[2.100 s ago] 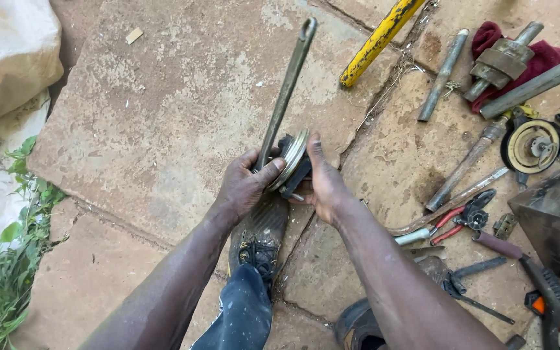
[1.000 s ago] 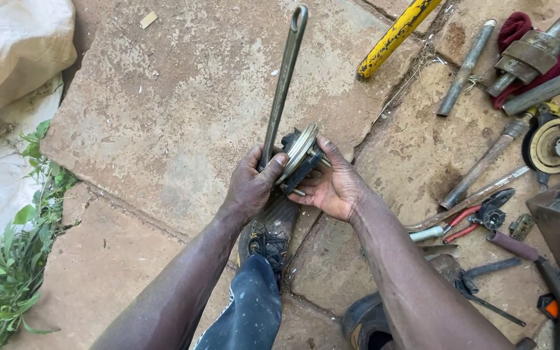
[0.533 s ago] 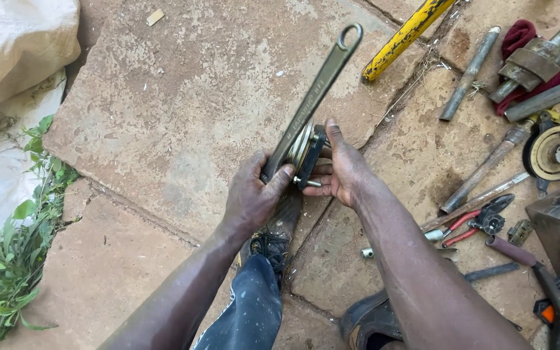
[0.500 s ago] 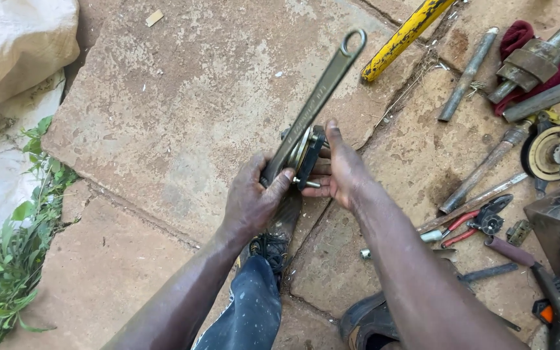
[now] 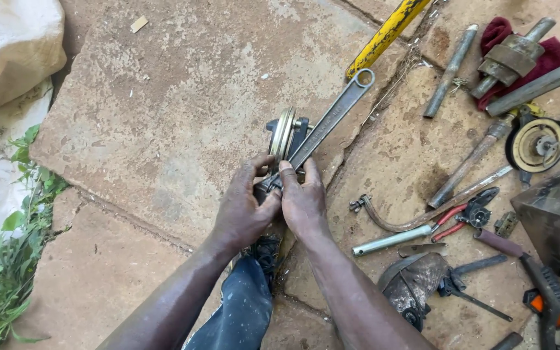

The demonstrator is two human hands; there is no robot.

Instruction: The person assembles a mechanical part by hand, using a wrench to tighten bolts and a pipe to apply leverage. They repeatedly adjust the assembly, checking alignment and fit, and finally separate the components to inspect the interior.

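While thumbs meet, left hand (image 5: 244, 210) and right hand (image 5: 304, 202) grip wrench (image 5: 322, 126) — together.

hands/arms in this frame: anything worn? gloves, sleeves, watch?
Nothing worn. The left hand and right hand are bare, no gloves, no rings that I can make out. Both forearms are bare to the bottom edge of the frame, with no sleeve, watch or band in view. The hands look grimy, with a dull dusty sheen. Below them shows a dark blue trouser leg, also soiled.
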